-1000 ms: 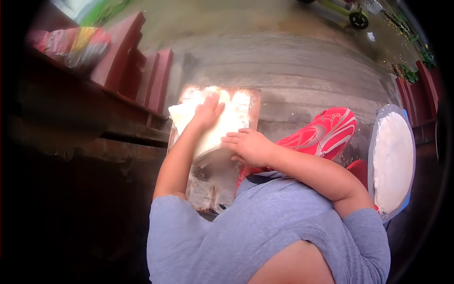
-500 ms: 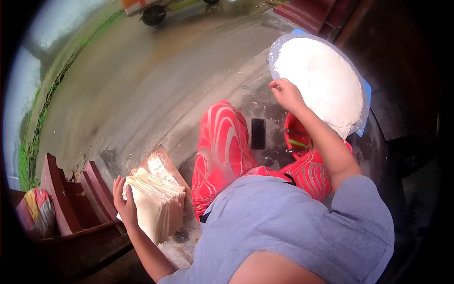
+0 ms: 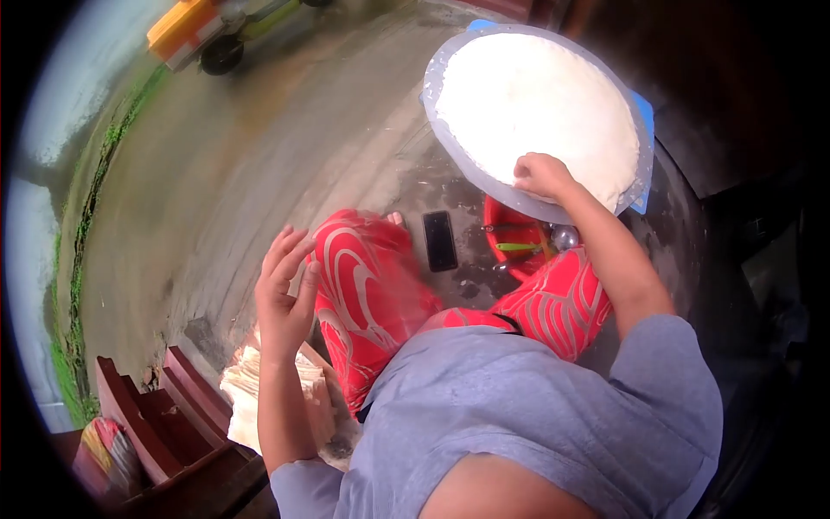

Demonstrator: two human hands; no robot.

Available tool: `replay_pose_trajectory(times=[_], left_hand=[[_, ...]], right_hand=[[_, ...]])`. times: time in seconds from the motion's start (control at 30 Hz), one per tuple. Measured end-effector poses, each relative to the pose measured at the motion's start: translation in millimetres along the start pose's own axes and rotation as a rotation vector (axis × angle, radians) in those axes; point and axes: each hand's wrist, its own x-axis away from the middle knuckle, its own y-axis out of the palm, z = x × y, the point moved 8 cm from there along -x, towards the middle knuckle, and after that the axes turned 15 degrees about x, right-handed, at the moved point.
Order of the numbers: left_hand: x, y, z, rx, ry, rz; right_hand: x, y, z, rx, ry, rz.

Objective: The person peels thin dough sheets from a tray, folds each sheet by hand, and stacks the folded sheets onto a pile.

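My left hand is raised beside my left knee, fingers apart and nothing in it. Below it, partly hidden by my forearm, a stack of thin cream-coloured sheets stands on a floury board. My right hand is over the near part of a broad round white mass, like dough or flour. Its fingers are curled together at the white surface; whether anything is pinched in them is hidden. The white mass lies on a round greyish tray, with blue corners showing beneath.
A black phone lies on the wet concrete between my legs. Right of it, a red basin holds a green-handled utensil and metal items. Dark red wooden pieces and a colourful bag are at lower left. A wheeled vehicle stands beyond.
My left hand has lifted away from the sheet stack toward my knee. My right hand has moved from the tray's left edge onto the near part of the white mass. The view has shifted.
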Motion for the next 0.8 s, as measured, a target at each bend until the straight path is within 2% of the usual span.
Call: replay_pose_trajectory(times=[0.07,0.2,0.27,0.3,0.4,0.47,0.6,0.7,0.73,0.8], left_hand=[[-23.7,40.2,15.6,0.024,0.049,-0.126],[-52.1,116.5,20.9,0.045,0.077,-0.328],[-61.5,153.1,24.8,-0.009,0.159,-0.435],[-64.9,168.8,25.3,-0.004,0.171,-0.480],[-74.2,209.5,20.9,-0.033,0.223,-0.601],[-76.6,236.9,9.7,-0.066,0.268,-0.677],[-81.3,282.4,-13.3,-0.209,0.266,-0.840],[-82.0,312.2,-43.9,-0.366,0.172,-0.948],[-84.8,318.8,-53.0,-0.396,0.188,-0.885],[-87.2,329.9,-61.9,-0.421,0.204,-0.824]], right_hand=[[-8.1,11.2,7.9,-0.076,-0.055,-0.019],[-11.3,11.9,2.6,-0.102,0.007,-0.049],[-7.0,-0.4,-8.8,0.083,-0.021,0.014],[-8.5,0.4,-4.9,0.080,-0.018,0.013],[-15.8,11.4,11.2,-0.107,0.000,-0.043],[-21.2,28.2,27.5,-0.369,0.038,-0.109],[-25.8,32.1,31.1,-0.383,0.081,-0.169],[-20.9,1.0,15.4,-0.064,0.132,0.069],[-26.0,3.7,14.7,-0.065,0.136,0.066],[-33.1,-7.3,25.7,0.103,0.276,0.256]])
